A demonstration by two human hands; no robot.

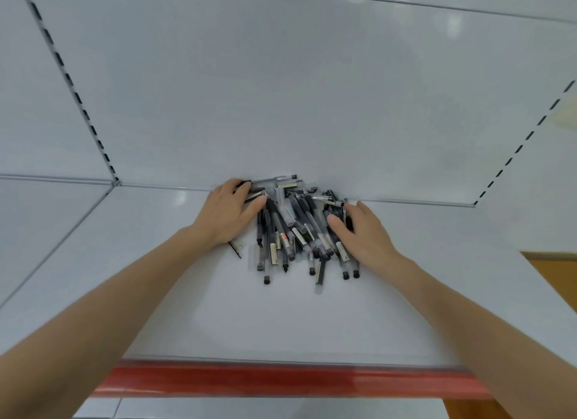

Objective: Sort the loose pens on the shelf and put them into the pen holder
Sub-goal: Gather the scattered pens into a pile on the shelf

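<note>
A heap of several black and clear pens lies on the white shelf, pushed against its back wall. My left hand rests flat on the heap's left side, fingers spread over a few pens near the wall. My right hand presses on the heap's right side, its thumb lying over the pens. Neither hand has closed around a pen. One thin dark pen refill pokes out from under my left wrist. No pen holder shows in this view.
The shelf's front edge carries a red strip. Slotted uprights run up the back wall at left and right. An orange-brown surface lies beyond the shelf's right end.
</note>
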